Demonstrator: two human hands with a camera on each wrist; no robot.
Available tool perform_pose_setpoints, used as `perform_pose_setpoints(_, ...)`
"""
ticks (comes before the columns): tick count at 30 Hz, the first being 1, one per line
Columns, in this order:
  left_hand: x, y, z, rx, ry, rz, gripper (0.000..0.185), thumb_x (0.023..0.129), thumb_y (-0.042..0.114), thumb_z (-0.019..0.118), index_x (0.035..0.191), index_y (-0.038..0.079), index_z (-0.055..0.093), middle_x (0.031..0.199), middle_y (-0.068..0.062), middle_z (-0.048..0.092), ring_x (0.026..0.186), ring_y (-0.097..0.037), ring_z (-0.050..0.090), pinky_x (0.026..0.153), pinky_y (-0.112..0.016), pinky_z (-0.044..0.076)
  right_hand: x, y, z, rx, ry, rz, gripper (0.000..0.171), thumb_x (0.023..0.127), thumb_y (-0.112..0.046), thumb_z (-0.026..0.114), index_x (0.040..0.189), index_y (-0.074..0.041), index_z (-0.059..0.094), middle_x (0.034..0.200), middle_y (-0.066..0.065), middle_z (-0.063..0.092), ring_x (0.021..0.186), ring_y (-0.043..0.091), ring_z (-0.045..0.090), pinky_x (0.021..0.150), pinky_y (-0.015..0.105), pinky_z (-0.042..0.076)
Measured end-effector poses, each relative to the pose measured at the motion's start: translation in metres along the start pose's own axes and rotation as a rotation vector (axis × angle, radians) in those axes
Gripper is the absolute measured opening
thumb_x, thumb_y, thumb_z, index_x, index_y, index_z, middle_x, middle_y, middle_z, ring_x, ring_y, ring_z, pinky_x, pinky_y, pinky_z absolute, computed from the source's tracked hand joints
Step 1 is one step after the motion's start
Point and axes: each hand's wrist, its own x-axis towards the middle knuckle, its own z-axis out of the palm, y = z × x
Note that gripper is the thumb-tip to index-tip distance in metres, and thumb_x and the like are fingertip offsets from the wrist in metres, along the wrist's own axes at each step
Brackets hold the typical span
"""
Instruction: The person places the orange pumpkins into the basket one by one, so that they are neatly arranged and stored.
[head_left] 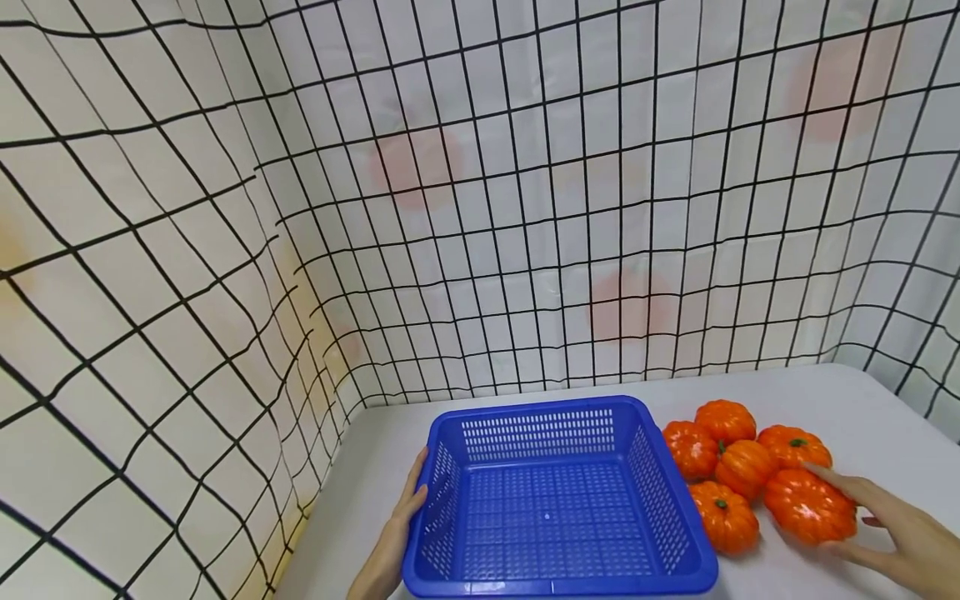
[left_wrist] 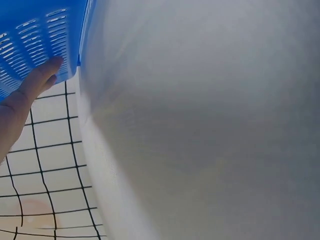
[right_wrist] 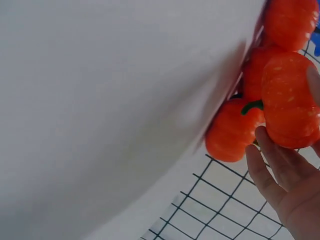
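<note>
Beside one blue basket (head_left: 555, 521) sit six orange pumpkins (head_left: 747, 469).

Enclosed workspace — pale hangings (head_left: 420, 167), black grid lines (head_left: 620, 85), white table (head_left: 873, 425)

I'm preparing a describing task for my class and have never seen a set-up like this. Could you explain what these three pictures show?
There is no machine here, just a person's two bare hands. The wide picture comes from a camera worn on the head, looking forward and down. The other two come from cameras on the wrists, one for each hand.

On the white table is a blue perforated plastic basket, with six orange pumpkins clustered to its right. The left hand rests its fingers against the basket's outer wall. The right hand is around the right front pumpkin, thumb and fingers on different sides; whether it grips firmly is hard to tell.
</note>
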Motion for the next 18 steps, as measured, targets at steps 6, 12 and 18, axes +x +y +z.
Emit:
perform_pose_setpoints(6,0.0,-0.002,0.0,0.01,0.008,-0.005,0.063,0.111,0.048,0.027,0.166,0.041,-0.004,0.174,-0.009,-0.02,0.158,-0.048,-0.017,0.122,-0.075,-0.003,0.008,-0.019,-0.014,-0.011,0.108,-0.057,0.092,0.075,-0.034,0.092,0.143,0.008,0.047,0.126,0.032,0.06,0.095,0.04,0.062,0.062,0.026,0.057)
perform_pose_setpoints(12,0.002,-0.001,0.0,0.009,0.004,0.01,0.063,0.112,0.046,0.027,0.166,0.039,-0.004,0.174,-0.006,-0.02,0.158,-0.046,-0.021,0.121,-0.076,-0.008,0.019,-0.04,-0.026,0.027,0.25,-0.195,0.092,0.071,-0.03,0.095,0.15,-0.008,0.051,0.14,0.012,0.062,0.104,-0.028,0.04,0.066,0.016,0.051)
perform_pose_setpoints(18,0.001,-0.001,0.0,0.02,0.009,0.016,0.062,0.112,0.046,0.027,0.166,0.04,-0.002,0.175,-0.006,-0.018,0.158,-0.046,-0.02,0.12,-0.076,-0.009,0.039,-0.067,-0.041,0.077,0.191,-0.24,0.085,0.082,-0.035,0.088,0.155,-0.023,0.047,0.146,0.009,0.059,0.112,-0.032,0.027,0.082,0.038,0.06)
